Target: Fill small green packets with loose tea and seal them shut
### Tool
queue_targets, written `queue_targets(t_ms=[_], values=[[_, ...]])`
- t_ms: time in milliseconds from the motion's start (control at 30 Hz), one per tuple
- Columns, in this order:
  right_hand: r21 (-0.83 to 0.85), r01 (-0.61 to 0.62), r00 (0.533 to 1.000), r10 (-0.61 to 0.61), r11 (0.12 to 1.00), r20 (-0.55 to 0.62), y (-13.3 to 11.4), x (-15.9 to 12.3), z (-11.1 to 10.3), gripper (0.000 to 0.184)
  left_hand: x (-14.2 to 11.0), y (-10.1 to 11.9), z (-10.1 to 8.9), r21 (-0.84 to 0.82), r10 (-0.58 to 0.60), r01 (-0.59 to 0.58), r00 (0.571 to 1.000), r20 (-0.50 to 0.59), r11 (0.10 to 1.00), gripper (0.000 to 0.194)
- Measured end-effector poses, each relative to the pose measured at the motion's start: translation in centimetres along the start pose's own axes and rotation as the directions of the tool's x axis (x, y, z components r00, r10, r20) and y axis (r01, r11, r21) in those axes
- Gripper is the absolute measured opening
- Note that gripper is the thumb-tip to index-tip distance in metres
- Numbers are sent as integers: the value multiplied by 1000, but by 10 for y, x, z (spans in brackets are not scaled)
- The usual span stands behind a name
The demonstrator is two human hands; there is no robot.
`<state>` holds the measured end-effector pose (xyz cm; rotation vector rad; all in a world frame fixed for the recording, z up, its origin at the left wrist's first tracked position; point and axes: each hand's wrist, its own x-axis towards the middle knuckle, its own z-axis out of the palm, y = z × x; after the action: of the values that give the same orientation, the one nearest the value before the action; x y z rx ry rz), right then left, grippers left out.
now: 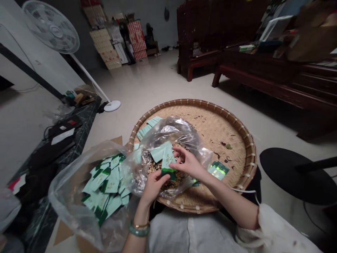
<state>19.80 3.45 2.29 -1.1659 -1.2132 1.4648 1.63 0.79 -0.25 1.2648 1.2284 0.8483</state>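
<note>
Both my hands hold one light green paper packet (167, 160) with a dark green lower end and gold print. My left hand (154, 184) pinches its bottom edge. My right hand (185, 161) grips its right side between thumb and fingers. Beneath them lies an open clear plastic bag (176, 128) filled with a loose dried mix (154, 167). Another pale green packet (157, 153) rests on that mix, partly behind the held one. The bag sits on a round woven bamboo tray (218, 119). Whether the held packet is sealed I cannot tell.
Left of the tray, a plastic-lined carton (63, 230) holds many green packets (110, 179). More packets (218, 170) lie at the tray's right, and stacked ones (144, 132) at its left. A standing fan (112, 105), a black round base (286, 175) and dark wooden furniture (263, 77) surround it.
</note>
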Motion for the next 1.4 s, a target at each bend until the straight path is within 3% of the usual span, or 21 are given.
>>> queue_targets(t_ms=[133,233,333,500,667,733,800,900,967,1033,1100,1200,1300,1400], values=[[186,-161,987,155,969,45,7,-3,5,67,-1,-3,1,11,37,-37,999,-20,999,21],[260,-196,981,186,946,62,6,-4,4,52,0,-5,0,59,83,-82,996,-13,995,18],[270,-151,988,156,951,2,7,-4,4,45,1,-8,0,96,119,-117,993,-14,988,17],[108,4,1000,-4,994,-2,14,-7,6,27,3,-14,0,215,178,-174,984,-1,961,15],[-35,219,976,-219,975,20,21,-20,5,24,4,-17,-10,393,379,-381,921,88,837,18],[-94,319,947,-314,943,68,20,-27,2,27,4,-17,-15,429,449,-454,885,120,781,23],[-165,468,883,-450,868,138,17,-34,-3,23,3,-16,-17,441,489,-492,862,131,750,26],[-251,657,754,-616,711,227,12,-39,-7,16,-1,-10,-16,424,485,-480,868,104,768,26],[-288,695,718,-654,659,239,11,-40,-8,16,-4,-3,-14,379,468,-453,882,59,807,33],[-316,672,738,-640,670,212,12,-40,-7,15,-9,4,-11,302,459,-444,888,24,844,39],[-339,593,802,-571,730,173,15,-39,-5,14,-11,8,-9,210,408,-395,913,-20,894,27],[-348,409,910,-405,844,87,17,-34,-1,12,-11,10,-3,68,217,-210,968,-128,975,11],[-271,191,980,-197,943,5,17,-27,3,19,-9,9,4,-161,24,-51,986,-164,986,24],[-138,10,1000,-9,990,10,18,-20,4,26,-7,8,10,-345,-55,-15,980,-194,938,36]])
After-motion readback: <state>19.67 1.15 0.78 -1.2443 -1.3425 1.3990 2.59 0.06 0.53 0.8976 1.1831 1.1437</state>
